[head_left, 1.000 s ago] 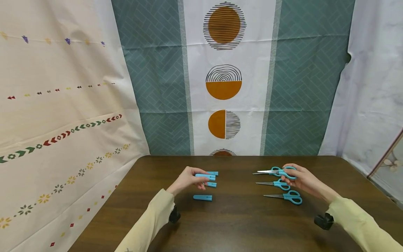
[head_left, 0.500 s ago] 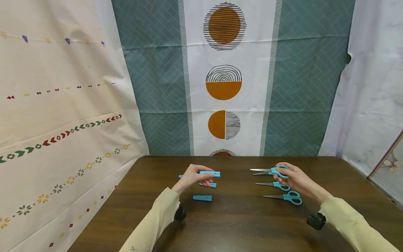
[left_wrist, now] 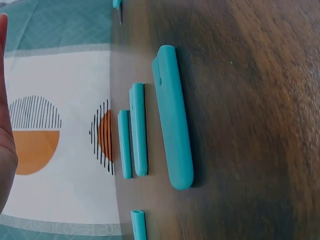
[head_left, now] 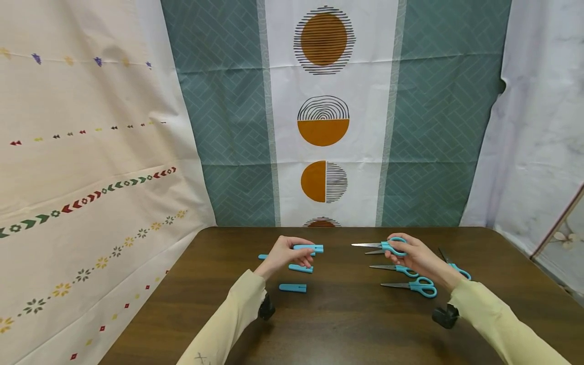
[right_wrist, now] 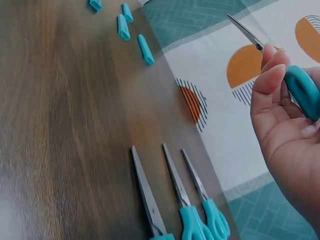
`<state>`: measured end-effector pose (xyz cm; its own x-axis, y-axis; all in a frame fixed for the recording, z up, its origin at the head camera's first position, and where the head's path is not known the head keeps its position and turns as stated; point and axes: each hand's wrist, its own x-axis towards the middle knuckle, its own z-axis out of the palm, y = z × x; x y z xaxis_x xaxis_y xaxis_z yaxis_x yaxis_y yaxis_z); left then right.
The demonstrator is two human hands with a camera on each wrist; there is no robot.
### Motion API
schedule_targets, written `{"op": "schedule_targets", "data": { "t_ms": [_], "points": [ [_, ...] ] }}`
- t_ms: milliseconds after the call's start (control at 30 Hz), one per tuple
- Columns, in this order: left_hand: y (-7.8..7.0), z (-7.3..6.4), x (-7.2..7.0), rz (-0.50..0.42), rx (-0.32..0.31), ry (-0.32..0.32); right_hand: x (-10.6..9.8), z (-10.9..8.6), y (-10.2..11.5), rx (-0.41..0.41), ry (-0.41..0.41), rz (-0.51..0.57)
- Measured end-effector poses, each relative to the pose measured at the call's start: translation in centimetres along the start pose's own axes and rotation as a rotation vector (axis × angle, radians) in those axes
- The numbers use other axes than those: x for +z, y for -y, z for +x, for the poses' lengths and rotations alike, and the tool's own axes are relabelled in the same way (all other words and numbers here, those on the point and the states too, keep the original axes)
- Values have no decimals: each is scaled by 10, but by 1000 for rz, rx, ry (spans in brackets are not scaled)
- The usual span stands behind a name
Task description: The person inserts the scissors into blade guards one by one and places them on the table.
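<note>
In the head view my left hand (head_left: 282, 255) pinches a light-blue scissor cap (head_left: 307, 248) above the table, slotted end to the right. The left wrist view shows only that hand's edge, without the held cap. My right hand (head_left: 414, 252) grips a pair of scissors (head_left: 387, 246) by the blue handle, blades level and pointing left towards the cap, with a gap between. Below the left hand lie several loose caps, including a front cap (head_left: 293, 288) and a middle cap (head_left: 300, 268). Uncapped scissors (head_left: 423, 287) lie below the right hand, with further pairs (head_left: 407, 271) behind.
Another pair of scissors (head_left: 458, 270) lies behind the right forearm, and one cap (head_left: 263, 256) shows left of the left hand. All rest on a dark wooden table (head_left: 347, 314). Patterned cloths (head_left: 330, 126) hang behind the table's back edge.
My right hand has carried the scissors left, uncovering a pair behind the arm. My left hand has moved right and slightly up with the cap. Things on the table stay put.
</note>
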<state>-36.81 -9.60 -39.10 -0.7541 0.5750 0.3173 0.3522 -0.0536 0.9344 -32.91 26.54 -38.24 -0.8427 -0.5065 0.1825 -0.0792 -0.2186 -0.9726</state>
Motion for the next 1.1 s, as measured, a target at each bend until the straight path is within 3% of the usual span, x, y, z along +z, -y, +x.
{"op": "schedule_targets", "data": {
  "t_ms": [367, 667, 967, 1100],
  "points": [
    [-2, 1, 7, -16, 0, -6, 14, 10, -1, 0, 8, 36],
    [-5, 3, 12, -3, 22, 0, 24, 15, -2, -14, 65, 53],
    [-5, 6, 13, -1, 17, -3, 31, 19, -2, 16, 38, 34],
    [-13, 5, 15, -17, 22, 15, 32, 20, -2, 21, 38, 41]
  ]
}}
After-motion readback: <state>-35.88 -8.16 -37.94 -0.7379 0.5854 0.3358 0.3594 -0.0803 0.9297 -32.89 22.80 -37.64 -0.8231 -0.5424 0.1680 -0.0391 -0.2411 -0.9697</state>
